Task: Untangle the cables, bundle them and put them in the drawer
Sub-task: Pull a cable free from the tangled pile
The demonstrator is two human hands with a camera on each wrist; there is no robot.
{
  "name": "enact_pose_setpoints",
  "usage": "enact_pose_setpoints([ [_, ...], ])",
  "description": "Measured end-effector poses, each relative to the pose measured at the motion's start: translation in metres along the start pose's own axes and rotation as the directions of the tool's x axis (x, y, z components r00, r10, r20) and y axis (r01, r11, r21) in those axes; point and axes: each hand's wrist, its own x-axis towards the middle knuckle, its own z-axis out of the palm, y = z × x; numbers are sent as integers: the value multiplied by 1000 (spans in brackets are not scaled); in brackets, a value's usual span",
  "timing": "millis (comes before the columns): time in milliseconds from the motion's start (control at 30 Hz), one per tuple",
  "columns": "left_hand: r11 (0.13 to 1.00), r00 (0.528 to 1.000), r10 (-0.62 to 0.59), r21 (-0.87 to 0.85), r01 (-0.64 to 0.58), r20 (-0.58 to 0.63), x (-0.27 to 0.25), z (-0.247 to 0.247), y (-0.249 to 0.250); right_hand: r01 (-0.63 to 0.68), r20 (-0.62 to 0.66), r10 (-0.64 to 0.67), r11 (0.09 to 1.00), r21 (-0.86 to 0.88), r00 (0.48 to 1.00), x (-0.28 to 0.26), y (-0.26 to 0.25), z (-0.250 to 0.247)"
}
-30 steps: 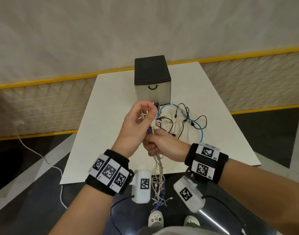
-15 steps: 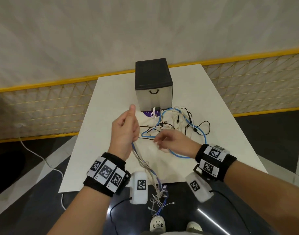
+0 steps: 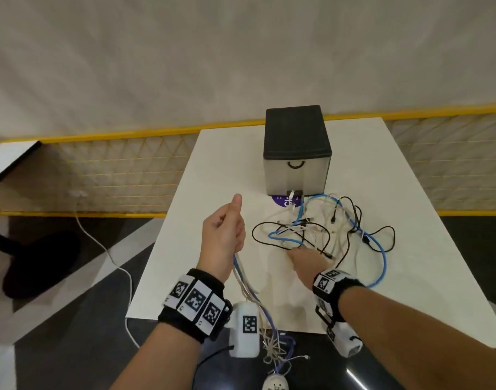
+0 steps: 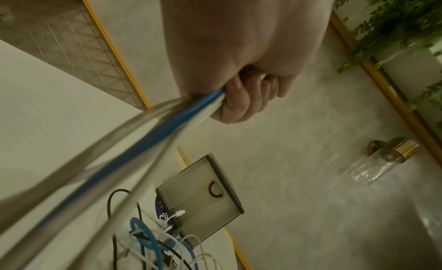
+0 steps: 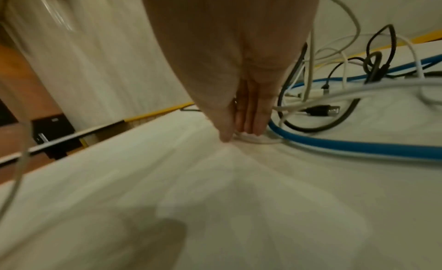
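A loose tangle of black, white and blue cables (image 3: 325,232) lies on the white table (image 3: 213,178) in front of a small drawer box (image 3: 296,153) with a black top, whose drawer is shut. My left hand (image 3: 224,232) is raised left of the tangle and grips a bundle of white and blue cables (image 3: 242,280) that hangs over the table's near edge. The left wrist view shows the fingers (image 4: 241,100) curled round that bundle (image 4: 167,126). My right hand (image 3: 300,257) reaches into the tangle, its straight fingertips (image 5: 251,126) touching a white cable (image 5: 260,141) beside the blue cable (image 5: 358,147).
A purple round label (image 3: 286,199) lies under the box's front. A yellow mesh fence (image 3: 114,170) runs behind the table, and a white cord (image 3: 100,243) trails over the dark floor at the left. Bare tabletop shows at the near right.
My right hand has let go of the bundle and dropped forward onto the tangle on the table. My left hand has kept the bundle and moved left and lower.
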Motion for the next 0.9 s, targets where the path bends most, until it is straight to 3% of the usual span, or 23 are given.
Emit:
enact_pose_setpoints([
  [133,1000,1000,0,21,0,9,9,-7,-7,45,56,-54,988,148,997,-3,0,-17],
  [267,997,997,-53,58,57,-63,22,-6,-18,157,-62,-144,909,387,988,-23,-2,-61],
  [400,983,988,-88,148,106,-126,34,11,-27,242,-244,-98,693,679,965,-40,-7,-95],
  [500,978,995,-92,184,97,-40,35,30,-26,317,-316,-96,530,787,944,-50,-12,-107],
  [567,983,997,-65,175,58,35,32,43,-21,361,-339,-141,512,779,930,-58,-16,-110],
  [700,981,997,31,191,-44,68,33,59,-9,391,-316,-233,484,783,920,-70,-21,-102],
  [900,991,993,104,81,-108,47,36,62,4,386,-262,-284,636,669,922,-72,-1,-77],
])
